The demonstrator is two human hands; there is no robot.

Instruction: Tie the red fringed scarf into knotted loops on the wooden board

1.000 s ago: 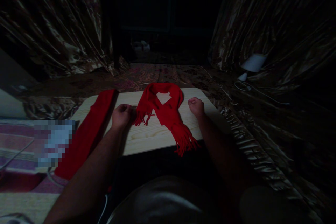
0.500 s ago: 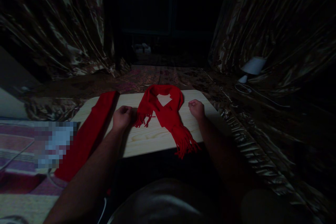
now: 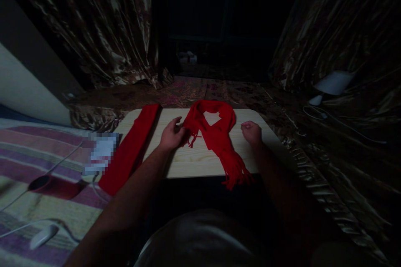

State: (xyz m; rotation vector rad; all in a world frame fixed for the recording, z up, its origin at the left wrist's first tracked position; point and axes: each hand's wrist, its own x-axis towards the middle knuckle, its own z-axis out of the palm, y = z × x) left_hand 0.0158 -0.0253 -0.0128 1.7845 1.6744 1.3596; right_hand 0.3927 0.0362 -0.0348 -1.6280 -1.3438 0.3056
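A red fringed scarf [image 3: 218, 137] lies looped on a pale wooden table [image 3: 191, 162], one end crossing over and its longer fringe hanging past the front edge. My left hand [image 3: 172, 133] is at the loop's left side, beside the shorter fringed end, fingers apart; it may be touching the fringe. To the right of the loop, my right hand [image 3: 251, 132] rests in a loose fist, apart from the scarf, with nothing seen in it. A long folded piece of red cloth [image 3: 133, 150] lies along the table's left side and reaches beyond its edge.
On the left is a striped bedspread [image 3: 19, 158] with a dark red object [image 3: 56, 187], a white cable-connected device [image 3: 44, 236] and a pixelated pale item [image 3: 100, 153]. A white lamp [image 3: 334, 82] with its cord stands at right. Patterned curtains [image 3: 125, 29] hang behind; the room is dim.
My left hand has opened from a curled shape, nearer the shorter fringe. My right hand stays closed. The view has turned left, so everything appears shifted to the right.
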